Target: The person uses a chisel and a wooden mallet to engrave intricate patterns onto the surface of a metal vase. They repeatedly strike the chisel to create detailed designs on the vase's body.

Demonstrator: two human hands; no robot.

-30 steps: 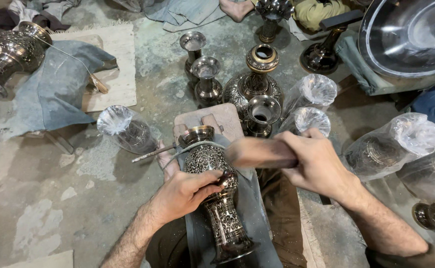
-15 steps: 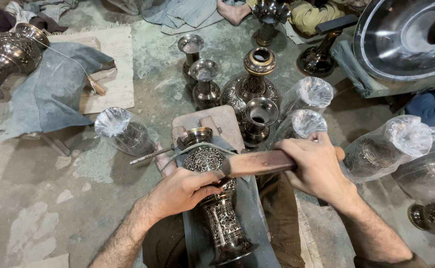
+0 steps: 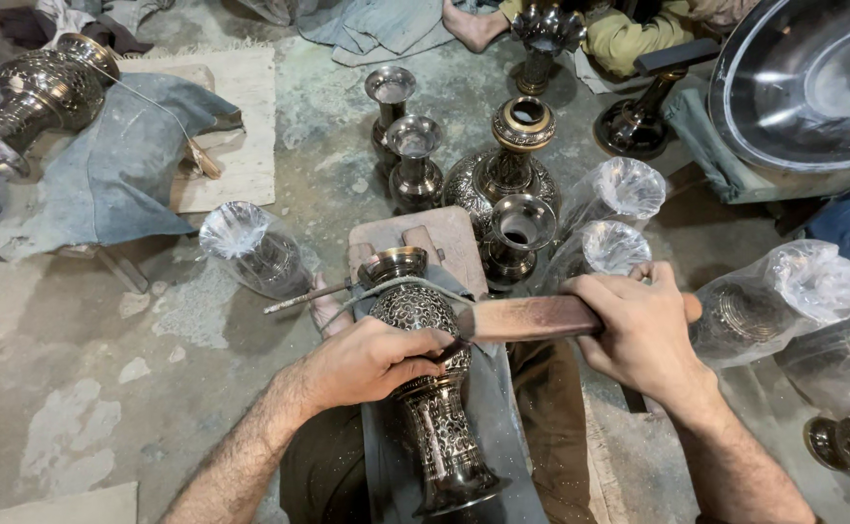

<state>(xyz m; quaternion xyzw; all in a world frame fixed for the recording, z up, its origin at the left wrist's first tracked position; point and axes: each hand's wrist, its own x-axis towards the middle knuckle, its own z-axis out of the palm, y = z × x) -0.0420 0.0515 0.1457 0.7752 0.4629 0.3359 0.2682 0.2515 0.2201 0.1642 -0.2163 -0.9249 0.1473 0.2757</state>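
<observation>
Left hand [image 3: 372, 361]: closed over the belly of an engraved metal vase [image 3: 432, 388], fingers curled around its right side, pinning it down.
Right hand [image 3: 641, 328]: wrapped tight around a wooden handle [image 3: 532, 317]; the handle runs level to the left and its far end meets the vase just by the left fingertips. What sits at that end, cannot tell.
Vase: lying lengthwise over the person's lap on a grey cloth [image 3: 503, 456], mouth away, foot toward the camera; neck resting on a wooden block [image 3: 444, 233]. A cord loops over the neck.
Thin rod [image 3: 304, 298]: on the floor left of the vase mouth.
Surroundings: small upright vases [image 3: 415, 175] beyond the block; plastic-wrapped vases [image 3: 784, 301] at right; large metal bowl [image 3: 813, 87] top right.
</observation>
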